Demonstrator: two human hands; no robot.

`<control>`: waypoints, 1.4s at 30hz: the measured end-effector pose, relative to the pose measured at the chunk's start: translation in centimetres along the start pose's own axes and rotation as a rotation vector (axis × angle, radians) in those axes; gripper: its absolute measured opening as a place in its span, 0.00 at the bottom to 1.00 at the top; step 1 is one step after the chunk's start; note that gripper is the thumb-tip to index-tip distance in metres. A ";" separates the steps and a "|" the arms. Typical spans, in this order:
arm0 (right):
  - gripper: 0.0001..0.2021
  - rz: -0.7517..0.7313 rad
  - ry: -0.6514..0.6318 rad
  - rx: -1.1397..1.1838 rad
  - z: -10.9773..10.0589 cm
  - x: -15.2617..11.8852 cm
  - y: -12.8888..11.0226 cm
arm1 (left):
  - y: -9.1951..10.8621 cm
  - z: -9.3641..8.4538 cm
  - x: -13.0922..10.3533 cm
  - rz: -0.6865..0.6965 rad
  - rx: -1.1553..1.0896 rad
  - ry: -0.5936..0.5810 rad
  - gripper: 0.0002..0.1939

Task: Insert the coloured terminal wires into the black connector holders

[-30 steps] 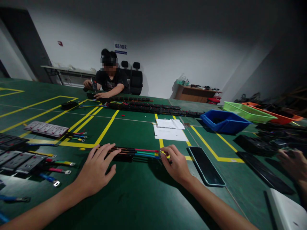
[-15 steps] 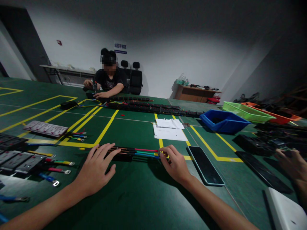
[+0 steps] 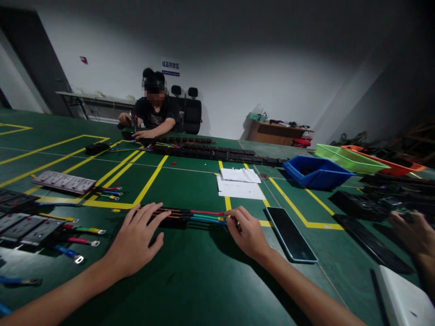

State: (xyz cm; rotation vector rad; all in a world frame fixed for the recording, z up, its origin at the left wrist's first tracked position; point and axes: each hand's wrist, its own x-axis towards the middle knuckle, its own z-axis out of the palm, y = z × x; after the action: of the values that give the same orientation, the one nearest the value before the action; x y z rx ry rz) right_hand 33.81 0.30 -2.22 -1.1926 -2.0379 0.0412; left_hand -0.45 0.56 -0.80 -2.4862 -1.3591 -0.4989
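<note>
Barely anything has moved since half a second ago: left hand (image 3: 136, 240) spread over the black strip (image 3: 177, 224) on the green table (image 3: 190, 280), right hand (image 3: 247, 231) pinching the ends of its coloured wires (image 3: 205, 218). Wires already run out from the strip, so I'd call it partway; what's left, I can't tell.

Dim light grays wall (image 3: 234, 86) beyond right hand (image 3: 246, 231) | shadow darkens table (image 3: 190, 280) beneath it | sheen glows nearer | co-worker's hand (image 3: 411, 233) farther right blurs
</note>
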 end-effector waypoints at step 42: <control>0.34 -0.074 -0.099 -0.012 -0.6 0.1 -0.3 | -0.4 0.4 0.0 -0.014 -0.028 0.012 0.26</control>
State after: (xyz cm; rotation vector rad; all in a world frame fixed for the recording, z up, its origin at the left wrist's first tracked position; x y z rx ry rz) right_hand 33.97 0.01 -1.65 -1.1419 -2.1698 0.0524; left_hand -0.71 0.85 -1.11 -2.4930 -1.3747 -0.5387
